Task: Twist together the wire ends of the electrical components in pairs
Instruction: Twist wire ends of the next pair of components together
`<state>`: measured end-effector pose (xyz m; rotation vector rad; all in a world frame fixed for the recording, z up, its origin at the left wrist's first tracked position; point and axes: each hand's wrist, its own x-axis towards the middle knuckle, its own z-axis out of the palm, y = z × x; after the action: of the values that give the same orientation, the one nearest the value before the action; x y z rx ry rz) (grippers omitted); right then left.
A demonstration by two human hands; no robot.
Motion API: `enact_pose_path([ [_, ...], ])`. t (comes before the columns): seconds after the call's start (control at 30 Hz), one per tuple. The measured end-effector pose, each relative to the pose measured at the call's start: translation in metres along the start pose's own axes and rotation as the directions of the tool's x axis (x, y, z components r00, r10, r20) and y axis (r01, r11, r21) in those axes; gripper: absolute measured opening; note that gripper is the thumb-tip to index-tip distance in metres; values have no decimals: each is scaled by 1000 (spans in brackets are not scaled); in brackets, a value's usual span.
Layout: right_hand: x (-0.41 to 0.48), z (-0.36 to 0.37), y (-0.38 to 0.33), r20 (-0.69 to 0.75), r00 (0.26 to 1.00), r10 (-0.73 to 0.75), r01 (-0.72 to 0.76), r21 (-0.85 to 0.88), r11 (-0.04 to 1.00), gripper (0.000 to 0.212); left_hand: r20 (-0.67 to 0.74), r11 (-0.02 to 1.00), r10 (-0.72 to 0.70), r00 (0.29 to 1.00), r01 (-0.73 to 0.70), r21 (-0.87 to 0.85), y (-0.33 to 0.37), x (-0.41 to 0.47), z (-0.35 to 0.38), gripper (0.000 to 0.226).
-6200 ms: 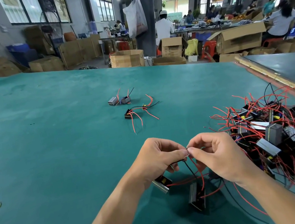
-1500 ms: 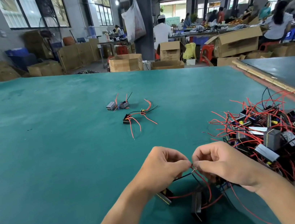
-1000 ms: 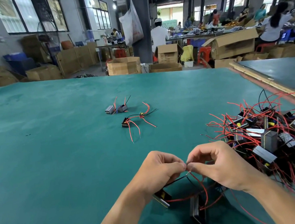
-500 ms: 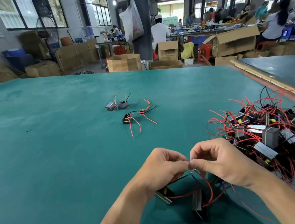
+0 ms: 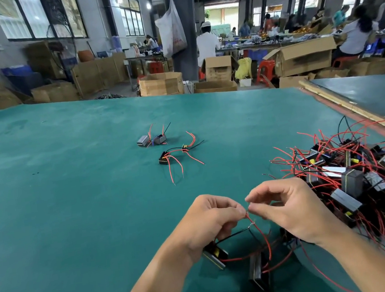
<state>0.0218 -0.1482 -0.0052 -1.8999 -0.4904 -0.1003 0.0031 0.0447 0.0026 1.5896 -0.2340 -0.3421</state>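
**Wire ends pinched between the hands, stock pile off to the right**

We see the left hand (image 5: 212,222) with fingers curled, thumb and forefinger pinching a red wire (image 5: 260,234) at its tip. The right hand (image 5: 291,208) faces it, fingers curled too. Its thumb tip touches the same spot and its forefinger arches a little above, but we cannot tell whether it grips the strand.

The wire ends (image 5: 246,212) sit between the fingertips, equally near both hands, above the green counter (image 5: 72,212). From there the wire's long axis runs down and towards us to two parts. The left component (image 5: 215,256) is tucked under the left hand, and the standing component (image 5: 259,270) is on edge just beside it. Just below the pinch, a bare twisted joint (image 5: 252,223) links a black lead to a red one, so we judge this to be the same pair's second joint.

No container holds the stock. The pile of loose components (image 5: 365,183) lies directly on the counter, to the right, so the right hand is the nearer one for the next pick. Ahead, well apart from the hands, lie a nearer finished pair (image 5: 175,154) and a farther finished pair (image 5: 152,139). Open cardboard boxes (image 5: 302,56) stand beyond the counter, and we cannot make out what is in them.
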Motion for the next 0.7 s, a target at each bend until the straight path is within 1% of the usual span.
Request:
enact_pose_path([
  [0.07, -1, 2, -2, -11, 999, -53, 52, -66, 996, 23, 3, 1000, 6, 1000, -6, -17, 1, 0, 0, 15],
  [0.13, -2, 2, -3, -1, 996, -87, 87, -79, 993, 13, -5, 1000, 7, 1000, -7, -21, 1, 0, 0, 18],
  [0.2, -4, 1, -5, 15, 996, -92, 93, -83, 992, 10, -26, 1000, 2, 1000, -3, -20, 0, 1, 0, 21],
  [0.37, -6, 0, -11, 21, 996, -86, 88, -72, 994, 18, -35, 1000, -19, 999, 19, -6, -1, 2, -1, 23],
  [0.53, -6, 3, -14, 43, 992, -120, 124, -101, 987, 18, -27, 1000, -21, 999, 21, 17, -2, 2, -3, 18],
  [0.63, -6, -1, -15, 56, 992, -115, 122, -131, 984, 19, -7, 998, -6, 1000, 6, 62, -3, 1, -3, 22],
  [0.7, -6, -2, -16, 77, 995, -70, 80, -148, 986, 20, -17, 992, 2, 1000, 0, 124, -3, 1, -2, 22],
])
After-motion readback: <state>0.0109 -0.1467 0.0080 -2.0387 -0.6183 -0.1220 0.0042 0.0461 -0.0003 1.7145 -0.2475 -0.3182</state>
